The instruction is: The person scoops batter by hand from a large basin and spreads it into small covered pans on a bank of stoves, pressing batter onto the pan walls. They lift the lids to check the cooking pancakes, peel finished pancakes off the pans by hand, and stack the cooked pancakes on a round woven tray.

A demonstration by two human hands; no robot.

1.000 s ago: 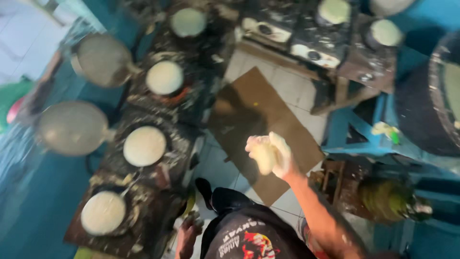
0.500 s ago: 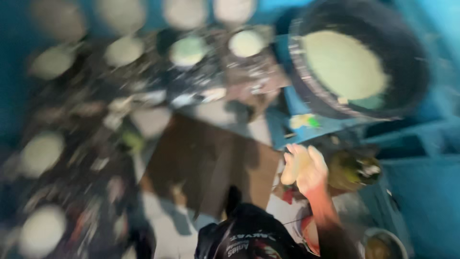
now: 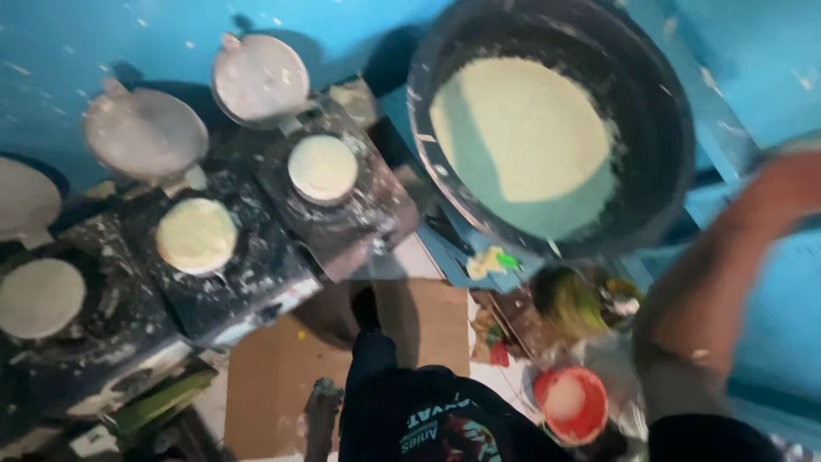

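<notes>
Your left hand does not show in the head view. Your right hand is lost past the right edge, so whether its fingers are spread, pressed together or pinching anything cannot be told. Everything below lies to the left of where those fingers would be.

- Farthest from them, at the left edge, a row of black griddles [image 3: 256, 265] stands against the blue wall [image 3: 68, 43].
- Three pale batter discs lie on the griddles: one at the far left [image 3: 38, 297], one in the middle [image 3: 197, 235] and one nearest the fingers [image 3: 322, 168].
- Round grey lids stand open behind the discs, one over the middle disc [image 3: 145, 133] and one over the nearest disc [image 3: 259, 77].
- Below the griddles a sheet of cardboard [image 3: 274, 376] lies on the floor, with your bare foot [image 3: 321, 411] on it and your dark shirt [image 3: 436, 419] just right of that.
- Closer to the fingers, a big black tub [image 3: 676, 111] holds pale batter [image 3: 522, 141] that covers most of its bottom. It is the thing nearest your right hand, just to its left.
- Under the tub sits a red bowl [image 3: 571, 404], with blurred clutter above it.
- Your right forearm [image 3: 710, 299] is a blur. It rises from the lower right beside the tub's rim towards the right edge.
</notes>
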